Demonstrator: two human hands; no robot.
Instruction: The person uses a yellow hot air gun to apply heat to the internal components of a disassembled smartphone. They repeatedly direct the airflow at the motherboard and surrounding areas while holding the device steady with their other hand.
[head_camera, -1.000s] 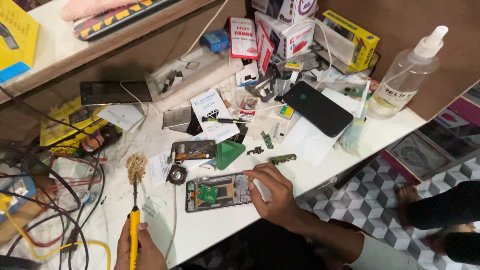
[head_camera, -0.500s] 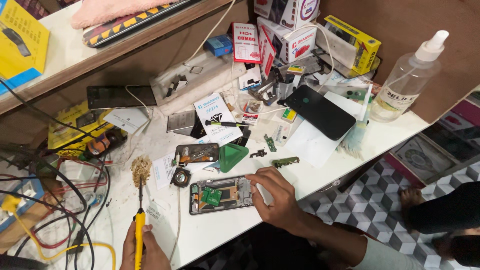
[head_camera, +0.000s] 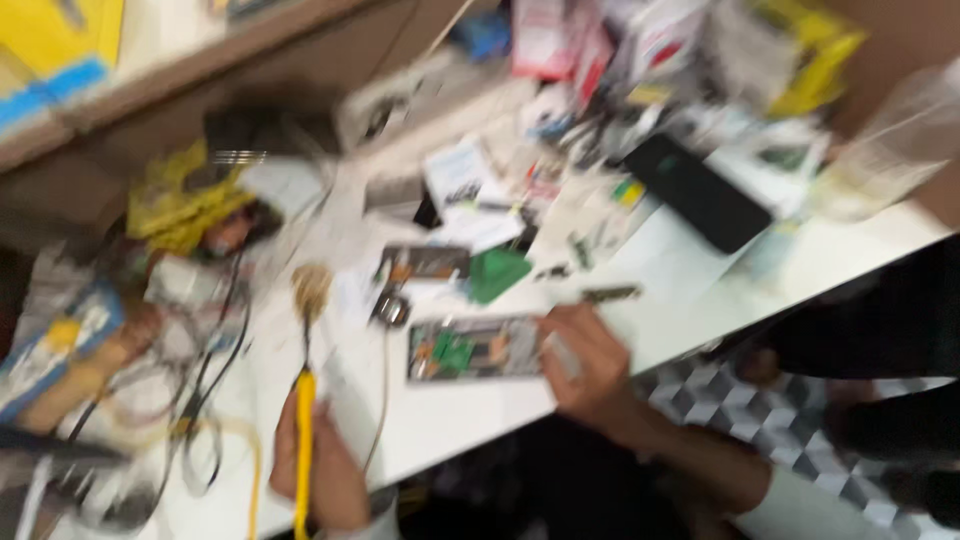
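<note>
The picture is blurred by motion. My left hand (head_camera: 322, 462) grips a yellow-handled soldering iron (head_camera: 304, 430), whose tip points up the white table toward a tuft of brass wool (head_camera: 311, 287). My right hand (head_camera: 590, 360) rests on the right end of an opened phone (head_camera: 475, 348) that lies flat with a green board showing inside. A second opened phone body (head_camera: 425, 263) and a green triangular pick (head_camera: 497, 272) lie just behind it.
A black phone (head_camera: 697, 192) lies face down at the right, beside a clear spray bottle (head_camera: 885, 165). Boxes and small parts crowd the back. Tangled cables (head_camera: 200, 400) and yellow packaging (head_camera: 180, 205) fill the left. A tiled floor (head_camera: 740, 420) shows below the table edge.
The view has swung and blurred. My left hand has come further up into view with the soldering iron. My right hand stays on the opened phone.
</note>
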